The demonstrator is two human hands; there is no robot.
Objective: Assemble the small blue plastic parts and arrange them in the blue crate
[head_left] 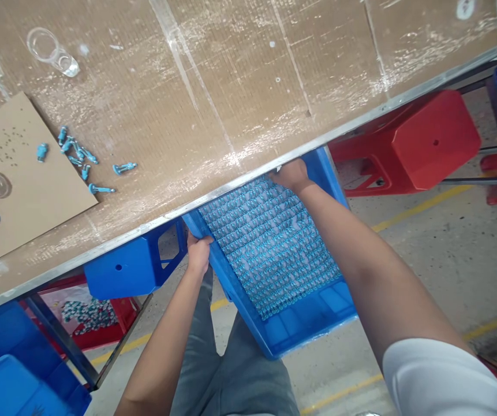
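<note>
A blue plastic tray (309, 332) juts out from under the table edge, above my legs. Rows of small light-blue pieces (269, 248) cover most of its floor; the near end is bare. My left hand (198, 252) is wrapped round the tray's left rim, thumb on top. At the far end, inside the tray and over the pieces, is my right hand (292, 175), fingers bent and pointing left beside the table edge. The edge partly covers those fingers, and whatever they hold is too small to make out.
On the table (213, 86) lie small blue figure-like pieces (77, 150), a cardboard sheet (27, 167) and a clear plastic ring piece (51, 52). A blue stool (122, 268) and a red stool (436, 141) flank the tray. A red bin (122, 312) sits lower left.
</note>
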